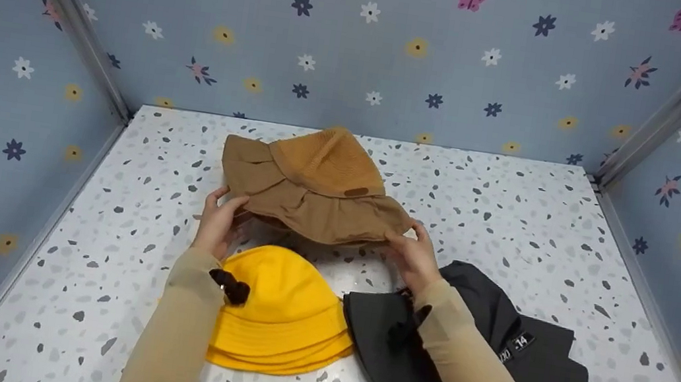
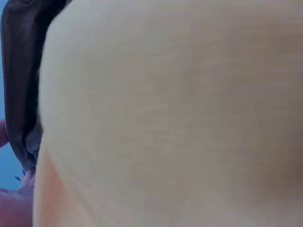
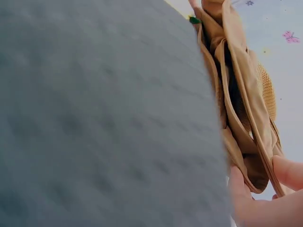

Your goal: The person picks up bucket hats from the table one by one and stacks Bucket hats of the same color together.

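Note:
A brown bucket hat (image 1: 324,212) with a wide ruffled brim and a ribbed tan crown is held by both hands at the front of its brim. My left hand (image 1: 217,224) pinches the brim's left side between thumb and fingers. On the right side, my right hand (image 1: 415,255) grips the brim the same way. From the right wrist view, layered brim edges (image 3: 251,113) show between the thumb and fingers, so more than one hat may be stacked. A pale sleeve (image 2: 165,113) fills most of the left wrist view.
Below the left hand lies a stack of yellow bucket hats (image 1: 278,329). Dark grey wide-brimmed hats (image 1: 542,366) lie under the right forearm. The speckled white table (image 1: 110,218) meets blue patterned panels (image 1: 368,42) at the back and sides.

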Demonstrator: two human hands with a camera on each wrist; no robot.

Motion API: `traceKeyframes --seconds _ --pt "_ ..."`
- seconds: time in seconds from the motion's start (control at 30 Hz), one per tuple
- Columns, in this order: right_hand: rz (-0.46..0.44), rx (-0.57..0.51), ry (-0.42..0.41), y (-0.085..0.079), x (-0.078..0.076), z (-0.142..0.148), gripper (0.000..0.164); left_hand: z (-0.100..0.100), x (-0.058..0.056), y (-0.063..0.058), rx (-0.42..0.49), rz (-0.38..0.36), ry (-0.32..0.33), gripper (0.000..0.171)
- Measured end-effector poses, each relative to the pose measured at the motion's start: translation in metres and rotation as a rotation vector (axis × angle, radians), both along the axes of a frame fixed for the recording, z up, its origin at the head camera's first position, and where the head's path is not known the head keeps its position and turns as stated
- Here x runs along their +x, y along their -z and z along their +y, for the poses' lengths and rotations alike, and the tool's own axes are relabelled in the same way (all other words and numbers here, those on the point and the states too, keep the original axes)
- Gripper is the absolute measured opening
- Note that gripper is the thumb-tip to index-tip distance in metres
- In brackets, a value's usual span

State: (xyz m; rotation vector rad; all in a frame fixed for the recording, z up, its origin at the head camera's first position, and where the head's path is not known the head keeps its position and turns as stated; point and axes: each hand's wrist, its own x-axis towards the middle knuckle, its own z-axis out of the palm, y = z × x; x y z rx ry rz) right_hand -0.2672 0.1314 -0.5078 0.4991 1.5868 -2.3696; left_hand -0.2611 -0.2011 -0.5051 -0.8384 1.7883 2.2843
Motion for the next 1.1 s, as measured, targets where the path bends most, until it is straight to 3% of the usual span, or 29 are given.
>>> traceKeyframes --seconds 0.23,0.47,0.63,0.73,0.87,1.1 --pt "0.016 0.008 0.034 -0.017 -0.011 0.024 0.072 0.013 0.001 -0.010 -0.045 0.040 0.129 0.087" --pt "0.018 0.061 0.074 -0.022 -0.013 0.043 0.072 0.028 0.004 -0.018 -0.105 0.074 0.233 0.105" --pt "0.021 0.095 0.084 -0.026 -0.013 0.055 0.072 0.041 0.008 -0.020 -0.265 0.152 0.382 0.088" --pt "0.025 0.101 0.100 -0.027 -0.013 0.061 0.073 0.048 0.011 -0.020 -0.307 0.170 0.452 0.072" --pt "0.015 0.124 0.110 -0.028 -0.013 0.068 0.074 0.057 0.014 -0.021 -0.291 0.174 0.480 0.063" --pt "-0.007 0.173 0.115 -0.032 -0.013 0.079 0.075 0.069 0.018 -0.026 -0.229 0.158 0.504 0.066"
